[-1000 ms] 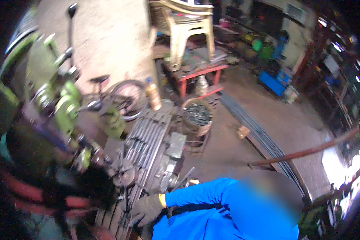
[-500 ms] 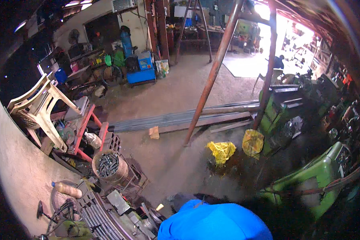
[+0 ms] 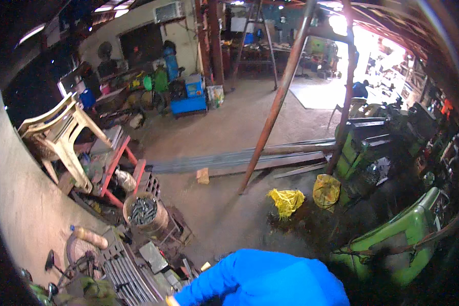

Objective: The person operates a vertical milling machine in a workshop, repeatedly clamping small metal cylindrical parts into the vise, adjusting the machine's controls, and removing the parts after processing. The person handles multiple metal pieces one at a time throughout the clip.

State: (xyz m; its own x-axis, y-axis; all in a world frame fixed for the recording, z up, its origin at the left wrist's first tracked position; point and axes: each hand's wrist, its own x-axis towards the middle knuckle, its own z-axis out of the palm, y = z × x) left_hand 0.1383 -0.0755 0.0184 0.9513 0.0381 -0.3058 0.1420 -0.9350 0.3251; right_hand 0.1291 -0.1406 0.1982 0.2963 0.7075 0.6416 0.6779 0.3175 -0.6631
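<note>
A blue garment [image 3: 290, 278] fills the lower middle of the view. Its sleeve [image 3: 206, 280] stretches down to the left, and a small yellowish patch shows at the sleeve's end against the lower edge. Whose arm this is, I cannot tell. Neither of my hands can be made out. Close to the sleeve's end is a cluttered metal workstation with several grey bars [image 3: 127, 278] lying side by side. A grey metal block [image 3: 153, 256] sits beside them. Behind it stands a round drum [image 3: 158, 219] filled with small dark metal pieces [image 3: 142, 210].
A slanting rusty pole [image 3: 275, 112] stands ahead, with long metal bars [image 3: 204, 162] on the floor behind it. Two yellow sacks, one crumpled [image 3: 286, 202] and one upright [image 3: 326, 191], lie to its right. A green machine housing [image 3: 400, 237] is at right, plastic chairs [image 3: 69, 137] at left.
The blue sleeve now reaches farther left and down, its end showing at the lower edge. The whole view has shifted slightly, so the room sits lower and a little farther right.
</note>
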